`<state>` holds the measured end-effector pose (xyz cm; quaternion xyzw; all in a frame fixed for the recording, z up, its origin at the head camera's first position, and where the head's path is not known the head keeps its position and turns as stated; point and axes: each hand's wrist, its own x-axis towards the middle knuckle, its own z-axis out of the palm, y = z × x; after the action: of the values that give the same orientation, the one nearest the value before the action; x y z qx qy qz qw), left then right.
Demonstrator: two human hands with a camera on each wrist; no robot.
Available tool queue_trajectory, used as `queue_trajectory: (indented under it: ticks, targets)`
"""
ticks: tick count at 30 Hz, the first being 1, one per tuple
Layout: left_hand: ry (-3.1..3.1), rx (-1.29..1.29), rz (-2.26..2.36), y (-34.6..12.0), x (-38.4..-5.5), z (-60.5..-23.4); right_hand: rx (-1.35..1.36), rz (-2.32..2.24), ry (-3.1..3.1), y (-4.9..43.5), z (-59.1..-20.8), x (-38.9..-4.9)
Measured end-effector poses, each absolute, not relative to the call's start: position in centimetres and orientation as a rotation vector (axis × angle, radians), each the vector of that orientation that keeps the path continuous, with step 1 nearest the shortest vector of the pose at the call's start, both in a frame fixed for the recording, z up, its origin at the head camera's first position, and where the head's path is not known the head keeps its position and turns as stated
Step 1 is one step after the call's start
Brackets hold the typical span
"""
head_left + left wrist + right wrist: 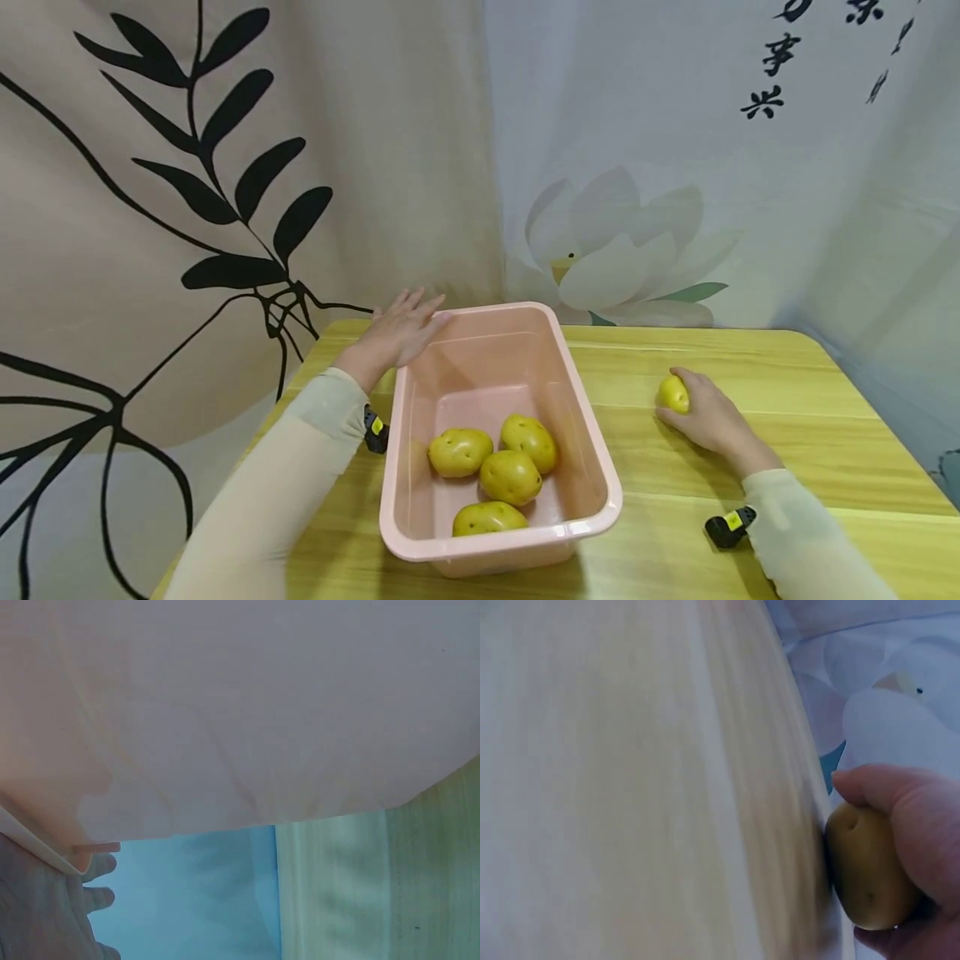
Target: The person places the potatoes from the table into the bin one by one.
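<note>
A pink plastic basin (592, 417) stands on the wooden table, with several yellow potatoes (511, 477) lying in its near half. My left hand (405, 327) rests on the basin's far left corner, fingers stretched out over the rim; in the left wrist view the fingers (97, 898) show past the rim beside the basin's outer wall (262, 712). To the right of the basin, my right hand (711, 414) grips one more potato (672, 395) close over the table. In the right wrist view this potato (871, 870) sits between the thumb and the other fingers.
The wooden table (795, 375) reaches back to a hanging cloth (405, 150) printed with leaves, a lotus and characters. A black device with a yellow mark is strapped at each wrist, the right one (729, 528) just above the tabletop.
</note>
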<state>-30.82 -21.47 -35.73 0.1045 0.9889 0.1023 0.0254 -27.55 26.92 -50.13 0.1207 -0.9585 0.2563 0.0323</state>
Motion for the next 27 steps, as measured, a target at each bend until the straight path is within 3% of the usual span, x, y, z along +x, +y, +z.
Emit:
queue_trajectory:
  ticks: [16, 27]
  targets:
    - [3.060, 0.336, 0.317, -21.3, -30.9, -35.9, 0.561, 0.781, -2.896, 22.3, -50.2, -26.0]
    - [3.063, 0.330, 0.316, -21.4, -30.9, -35.9, 0.631, 0.750, -2.914, 21.9, -49.8, -26.4]
